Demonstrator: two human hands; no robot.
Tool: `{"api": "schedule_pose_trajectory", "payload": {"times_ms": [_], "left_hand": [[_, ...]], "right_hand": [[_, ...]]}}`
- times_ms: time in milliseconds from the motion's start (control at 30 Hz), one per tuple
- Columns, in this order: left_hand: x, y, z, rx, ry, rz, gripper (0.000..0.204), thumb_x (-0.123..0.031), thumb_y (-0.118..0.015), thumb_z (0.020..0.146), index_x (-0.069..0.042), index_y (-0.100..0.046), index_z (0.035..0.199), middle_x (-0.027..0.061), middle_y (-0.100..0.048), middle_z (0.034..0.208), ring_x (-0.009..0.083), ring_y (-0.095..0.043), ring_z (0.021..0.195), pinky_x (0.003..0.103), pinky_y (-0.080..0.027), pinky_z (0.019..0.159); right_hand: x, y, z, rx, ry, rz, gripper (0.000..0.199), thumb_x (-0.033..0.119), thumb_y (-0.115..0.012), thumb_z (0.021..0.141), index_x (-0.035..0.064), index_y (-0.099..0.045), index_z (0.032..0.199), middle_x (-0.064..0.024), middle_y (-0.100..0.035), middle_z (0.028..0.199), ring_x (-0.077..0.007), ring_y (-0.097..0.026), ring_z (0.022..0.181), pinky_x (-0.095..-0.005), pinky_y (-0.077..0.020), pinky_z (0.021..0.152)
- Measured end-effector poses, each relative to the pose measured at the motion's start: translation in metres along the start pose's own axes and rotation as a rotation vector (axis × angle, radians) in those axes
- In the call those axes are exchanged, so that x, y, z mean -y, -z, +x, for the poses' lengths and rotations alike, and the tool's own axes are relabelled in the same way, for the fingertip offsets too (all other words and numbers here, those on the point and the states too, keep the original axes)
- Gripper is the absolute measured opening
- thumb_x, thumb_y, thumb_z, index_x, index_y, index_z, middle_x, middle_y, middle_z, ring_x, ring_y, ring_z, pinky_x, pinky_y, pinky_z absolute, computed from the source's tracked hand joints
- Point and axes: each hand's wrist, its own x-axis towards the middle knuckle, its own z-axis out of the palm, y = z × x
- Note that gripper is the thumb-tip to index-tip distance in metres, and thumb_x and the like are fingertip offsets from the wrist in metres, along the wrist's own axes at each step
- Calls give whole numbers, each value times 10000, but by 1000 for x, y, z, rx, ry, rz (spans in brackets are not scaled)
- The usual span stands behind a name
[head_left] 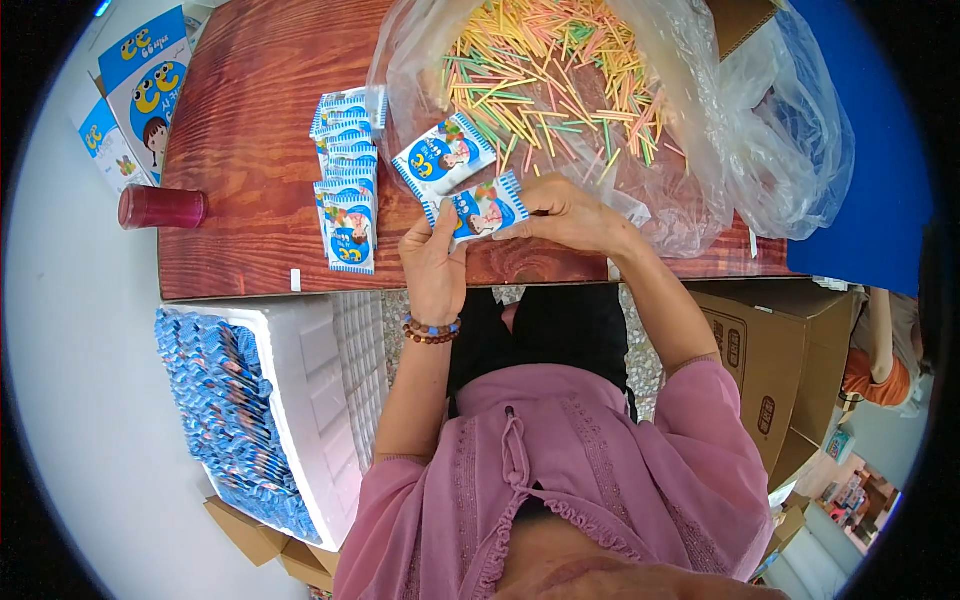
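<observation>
A small blue-and-white packet (pixel 481 209) is held over the near edge of the wooden table (pixel 250 130), pinched at its left end by the left hand (pixel 433 262) and at its right end by the right hand (pixel 568 213). The left thumb and fingers press together on the packet's corner; the right fingers curl over its upper edge, their tips hidden behind the hand. A second packet (pixel 441 155) of the same kind lies flat just beyond it, against the open mouth of a clear plastic bag (pixel 690 120). The bag holds a heap of thin coloured sticks (pixel 545 70), yellow, green, pink and orange, too many and too tangled to count; its far side is cut off by the top of the view. Toward the middle of the table a row of overlapping packets (pixel 347 170) runs from the far side to the near edge; roughly eight show, though the overlap makes the count uncertain. A dark red cylinder (pixel 162 207) lies on its side at the table's left edge. Below the near left corner a white foam box (pixel 320 400) holds tightly packed rows of blue packets (pixel 230 420), uncountable. Brown cardboard cartons (pixel 750 360) stand at the person's right, partly hidden by the pink sleeve (pixel 700 440). A bead bracelet (pixel 431 330) circles the left wrist.
</observation>
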Motion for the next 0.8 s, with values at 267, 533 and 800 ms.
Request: {"api": "schedule_pose_trajectory", "payload": {"times_ms": [267, 533, 800], "left_hand": [[9, -14, -8, -139, -129, 36, 178, -165, -570, 953, -24, -653, 884, 9, -651, 855, 53, -585, 738, 231, -480, 634], [24, 12, -16, -236, -383, 341, 166, -90, -570, 936, 47, -655, 896, -40, -593, 787, 5, -460, 701, 191, -398, 588], [24, 19, -15, -217, -376, 433, 140, -56, -590, 915, 63, -660, 933, 13, -649, 845, 37, -549, 719, 213, -463, 649]], "right_hand": [[-2, 15, 0, 87, 8, -30, 139, 128, -672, 838, -4, -675, 882, -102, -621, 728, -172, -571, 660, -320, -454, 629], [-35, 75, 80, -355, -154, -693, 251, 269, -597, 855, 34, -668, 903, -131, -643, 820, -266, -626, 766, -370, -473, 685], [-33, 44, 151, -290, -552, -899, 447, 464, -566, 837, 39, -694, 883, -185, -675, 892, -347, -649, 859, -446, -486, 748]]}}
